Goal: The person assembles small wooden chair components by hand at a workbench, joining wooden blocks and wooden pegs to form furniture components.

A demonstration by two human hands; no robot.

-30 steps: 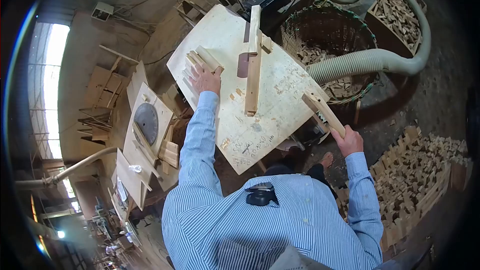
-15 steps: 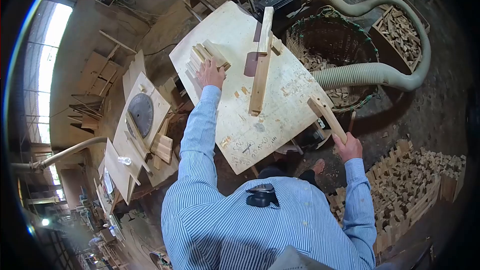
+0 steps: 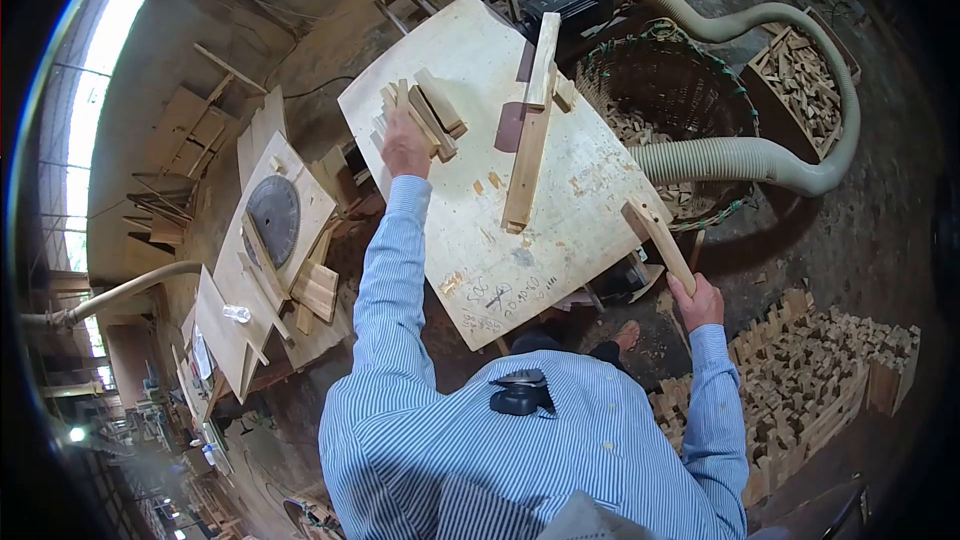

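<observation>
My left hand [image 3: 405,146] grips a bundle of short wooden strips [image 3: 428,112] at the far left of a tilted plywood table [image 3: 560,230]. The strips fan out above my fingers. My right hand [image 3: 697,302] holds a longer wooden stick [image 3: 658,236] by its lower end, just off the table's right corner. A long wooden fence rail [image 3: 530,140] lies along the middle of the table beside a dark slot.
A woven basket [image 3: 665,80] of offcuts stands right of the table, with a thick dust hose [image 3: 745,155] curving round it. Stacked wood blocks [image 3: 830,360] fill the floor at right. A second bench with a round saw blade [image 3: 272,222] stands to the left.
My left hand closed on the strips and lifted them, so they now fan upward. My right hand with the stick dropped slightly lower and to the right.
</observation>
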